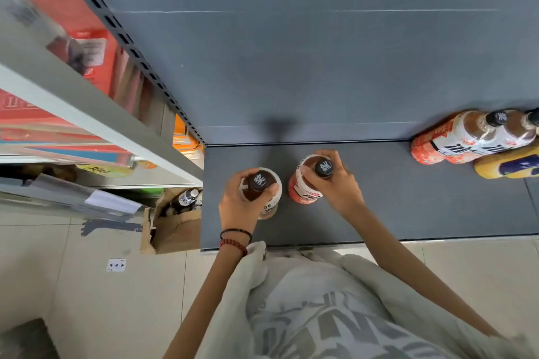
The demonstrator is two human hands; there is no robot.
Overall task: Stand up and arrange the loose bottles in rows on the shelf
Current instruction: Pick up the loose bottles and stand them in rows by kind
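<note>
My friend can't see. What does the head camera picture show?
Seen from above, a person holds two upright bottles on a dark grey shelf: the left hand grips the white-labelled bottle, the right hand the orange-labelled bottle. More bottles stand at the far right.

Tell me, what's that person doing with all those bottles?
The person is putting drink bottles in order on a dark grey shelf. The left hand grips the neck of a white-labelled bottle, and the right hand grips an orange-labelled bottle. Both stand upright, side by side, near the shelf's left end. At the far right, a few more bottles are grouped together by the back wall. A cardboard box on the floor holds another bottle.
</note>
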